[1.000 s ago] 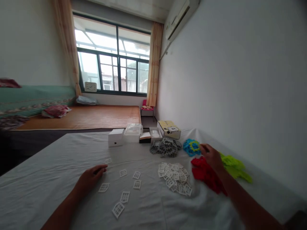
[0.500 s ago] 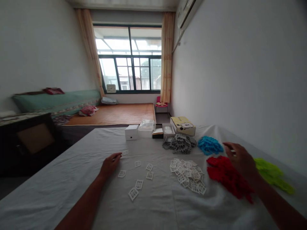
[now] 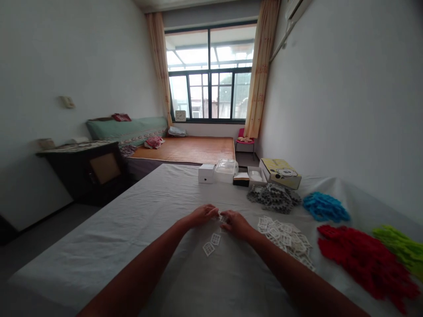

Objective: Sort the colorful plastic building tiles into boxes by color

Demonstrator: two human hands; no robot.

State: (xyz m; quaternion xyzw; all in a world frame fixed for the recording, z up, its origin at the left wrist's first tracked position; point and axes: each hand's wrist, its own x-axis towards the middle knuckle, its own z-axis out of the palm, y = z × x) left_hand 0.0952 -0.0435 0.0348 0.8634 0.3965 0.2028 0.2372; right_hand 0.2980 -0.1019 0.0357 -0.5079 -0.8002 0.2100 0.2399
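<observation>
Head view, left hand (image 3: 205, 214): bent-fingered, narrow, just beside a white lattice piece (image 3: 221, 217); cannot tell if gripping.
Right hand (image 3: 235, 223): curled, narrow, at the same piece's other side; grip equally unclear.
White lattice piece: between both hands, over the cloth-covered bench (image 3: 132, 220).
Nearer: two loose lattice pieces (image 3: 216, 239), close together.
Rightward: white lattice pile (image 3: 284, 235), then red heap (image 3: 366, 259), blue heap (image 3: 325, 206), lime-green heap (image 3: 399, 244).
Beyond: gray toothed heap (image 3: 276, 198) before a yellow cartoon box (image 3: 280, 173).

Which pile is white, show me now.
The white pile, just right of the right hand; the others are the grey pile, blue pile, red pile and lime pile.
</observation>
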